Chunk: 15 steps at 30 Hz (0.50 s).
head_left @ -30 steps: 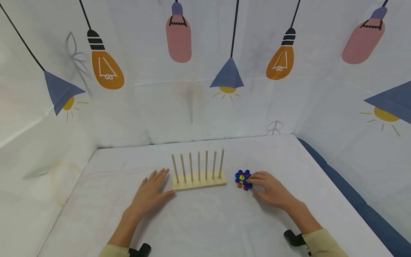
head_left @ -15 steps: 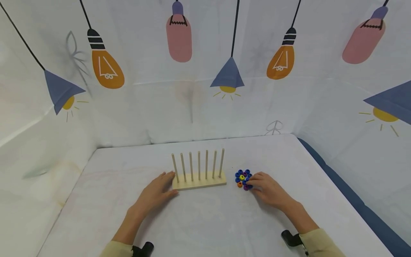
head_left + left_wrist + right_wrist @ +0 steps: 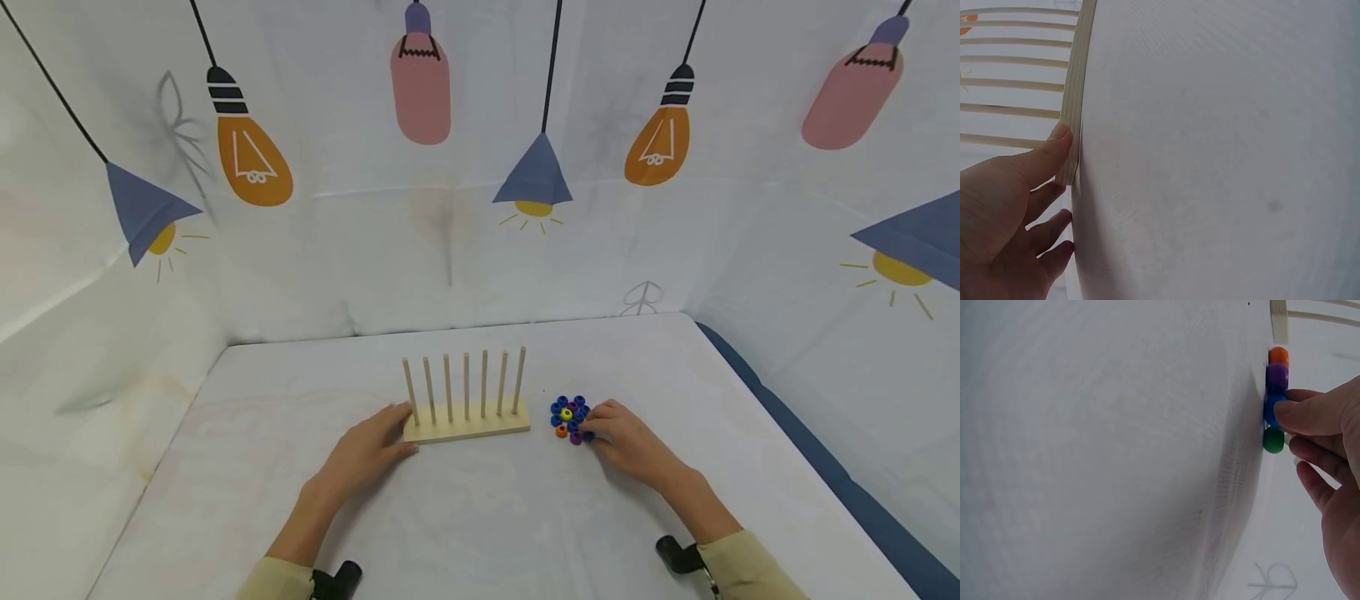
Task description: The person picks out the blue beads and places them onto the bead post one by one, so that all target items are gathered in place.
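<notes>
A wooden peg stand, a flat base with a row of upright pegs, stands mid-table in the head view. My left hand grips its left end; in the left wrist view the thumb lies on the base's front edge and the other fingers reach behind. To the right of the stand lies a cluster of round beads, mostly blue, with a yellow bead and an orange bead. My right hand pinches a blue bead at the cluster's near right side, between a purple bead and a green bead.
A white cloth covers the table. Behind it hangs a white curtain printed with lamps and bulbs, which also runs along both sides. Dark blue fabric shows beyond the right table edge. Black camera mounts sit at both wrists.
My left hand has moved right from beside the stand and taken hold of its left end. My right fingers have closed in on a blue bead at the cluster's near side.
</notes>
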{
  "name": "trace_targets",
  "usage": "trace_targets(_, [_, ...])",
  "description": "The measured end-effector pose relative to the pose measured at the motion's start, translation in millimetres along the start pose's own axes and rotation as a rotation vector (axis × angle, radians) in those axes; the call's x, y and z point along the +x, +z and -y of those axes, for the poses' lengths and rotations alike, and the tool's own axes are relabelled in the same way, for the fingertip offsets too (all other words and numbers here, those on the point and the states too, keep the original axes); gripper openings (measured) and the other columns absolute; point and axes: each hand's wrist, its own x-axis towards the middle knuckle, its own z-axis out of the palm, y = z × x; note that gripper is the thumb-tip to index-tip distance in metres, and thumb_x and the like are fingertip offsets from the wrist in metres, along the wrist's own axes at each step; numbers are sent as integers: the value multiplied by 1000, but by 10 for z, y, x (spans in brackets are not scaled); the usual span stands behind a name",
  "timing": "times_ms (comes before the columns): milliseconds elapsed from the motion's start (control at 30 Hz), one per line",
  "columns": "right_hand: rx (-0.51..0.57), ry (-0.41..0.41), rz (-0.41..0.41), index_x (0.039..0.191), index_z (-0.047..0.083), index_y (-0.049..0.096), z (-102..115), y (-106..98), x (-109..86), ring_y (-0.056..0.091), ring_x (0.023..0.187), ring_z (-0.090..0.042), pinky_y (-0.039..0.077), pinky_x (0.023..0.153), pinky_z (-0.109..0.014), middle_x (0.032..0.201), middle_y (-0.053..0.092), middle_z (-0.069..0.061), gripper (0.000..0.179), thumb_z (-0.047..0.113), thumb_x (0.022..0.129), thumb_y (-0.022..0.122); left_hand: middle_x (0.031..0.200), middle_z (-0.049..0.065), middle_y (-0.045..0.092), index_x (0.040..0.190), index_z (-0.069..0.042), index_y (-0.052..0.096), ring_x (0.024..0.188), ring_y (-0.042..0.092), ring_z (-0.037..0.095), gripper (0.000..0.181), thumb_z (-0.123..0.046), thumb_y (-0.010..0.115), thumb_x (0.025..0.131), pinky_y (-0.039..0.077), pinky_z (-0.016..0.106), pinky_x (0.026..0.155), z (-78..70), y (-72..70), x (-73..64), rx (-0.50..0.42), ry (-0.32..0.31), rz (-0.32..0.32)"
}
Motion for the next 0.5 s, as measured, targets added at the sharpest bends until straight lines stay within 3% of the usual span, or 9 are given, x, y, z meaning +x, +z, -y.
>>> trace_targets(500, [-14, -15, 2, 98, 9, 78, 13, 16, 18, 55, 96, -14, 54, 83, -34, 96, 68, 3, 23, -3, 78, 76, 149, 9, 52, 145, -9, 50, 139, 47, 30, 64, -25, 76, 88, 38, 48, 114, -8, 59, 91, -121, 67, -10])
